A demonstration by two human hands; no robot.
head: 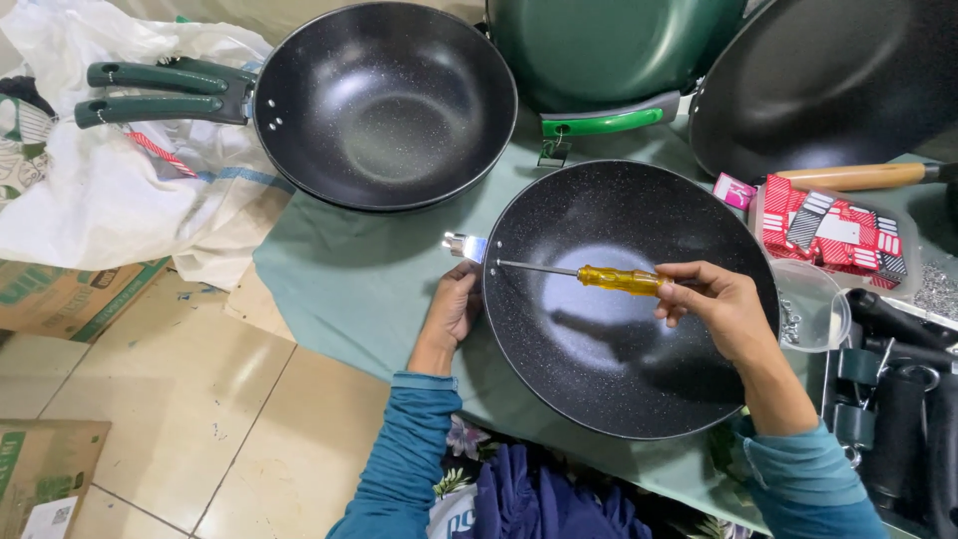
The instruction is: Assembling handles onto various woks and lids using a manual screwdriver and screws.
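Observation:
A black speckled wok pan (609,389) lies on the green cloth in front of me. My left hand (451,311) grips its left rim from outside, just below a shiny metal handle bracket (465,246) that sticks out from the rim. My right hand (720,307) holds a screwdriver with a yellow handle (617,279) over the pan's bowl. Its thin shaft points left, and the tip touches the inner wall next to the bracket.
A second black pan with a green handle (384,100) sits at the back left, a green pot (609,45) and another black pan (828,80) behind. Red small boxes in a clear tray (833,232), a clear cup (813,304), black handles (898,399) lie right. Cardboard boxes (60,294) stand on the floor.

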